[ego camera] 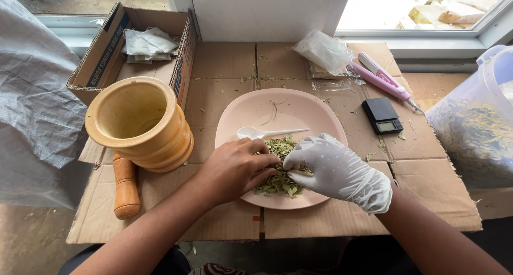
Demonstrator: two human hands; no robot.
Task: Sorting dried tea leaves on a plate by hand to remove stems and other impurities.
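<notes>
- On the round pale pink plate (251, 112), the bare left hand (232, 168) and the white-gloved right hand (336, 171) meet over a small heap of dried green leaves (278, 181), fingertips pinched into the pile.
- Whether either hand has fully closed on leaves, I cannot tell.
- A white plastic spoon (267, 132) lies on the plate just behind the heap.
- Left of the plate stands a yellow wooden mortar (139, 123), its wooden pestle (125, 187) lying beside it on the flattened brown cardboard (224, 67).
- To the right sit a small black pocket scale (382, 116) and a pink pen-shaped tool (382, 80).
</notes>
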